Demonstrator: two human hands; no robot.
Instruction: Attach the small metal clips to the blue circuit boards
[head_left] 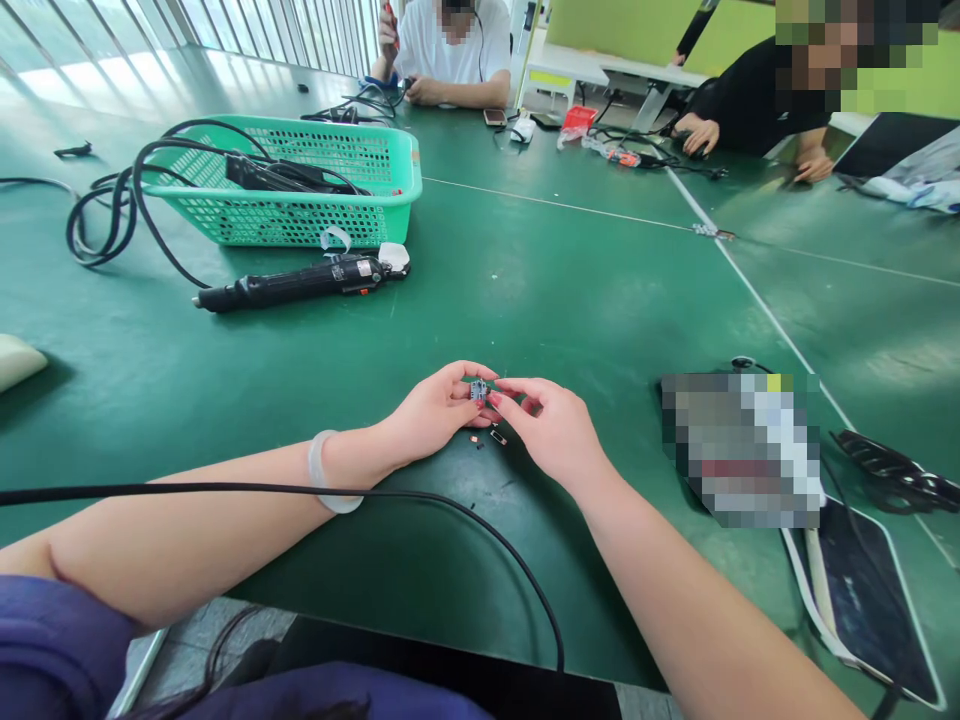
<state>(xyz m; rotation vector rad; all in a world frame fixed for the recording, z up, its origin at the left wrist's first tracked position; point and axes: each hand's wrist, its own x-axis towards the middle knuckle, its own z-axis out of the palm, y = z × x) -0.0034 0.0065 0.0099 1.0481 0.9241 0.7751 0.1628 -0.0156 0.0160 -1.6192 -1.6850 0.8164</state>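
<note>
Between the thumb and fingers of my left hand [442,405] is a small grey block-like part [478,391] with fine detail, too small to name. My right hand [551,420] meets it from the right, thumb and fingertips pinched together at the part's edge. Whether the right fingertips grip a separate tiny piece is hidden. Just below the hands, a small dark rectangular piece with a light rim [498,436] lies on the green table [480,560]. Beside it are tiny orange and black bits [475,440].
A green plastic basket [300,215] with cables stands behind a black electric screwdriver [292,283]. One black cable [420,495] crosses over my left forearm. At right lie a blurred-out object [742,450] and a tablet-like device [874,590]. Two people sit at the far side.
</note>
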